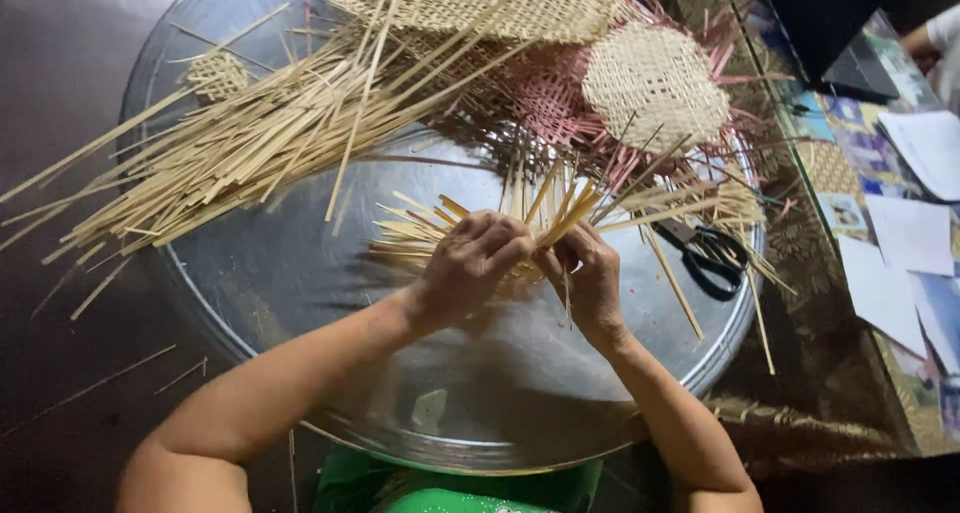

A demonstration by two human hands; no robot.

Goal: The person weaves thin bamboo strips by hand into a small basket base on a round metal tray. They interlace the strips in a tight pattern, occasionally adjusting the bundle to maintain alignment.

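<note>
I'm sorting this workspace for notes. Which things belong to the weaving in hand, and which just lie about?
In use:
- left hand and right hand on the started weave of strips
- loose strip pile
- metal tray

Lying about:
- scissors
- finished woven mats
- papers

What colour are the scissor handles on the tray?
Black, on the scissors right of the right hand; head view.

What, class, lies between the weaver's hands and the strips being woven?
Nothing visible: the left hand and right hand already grip the pale strips directly. The scissors lie off to the right.
</note>
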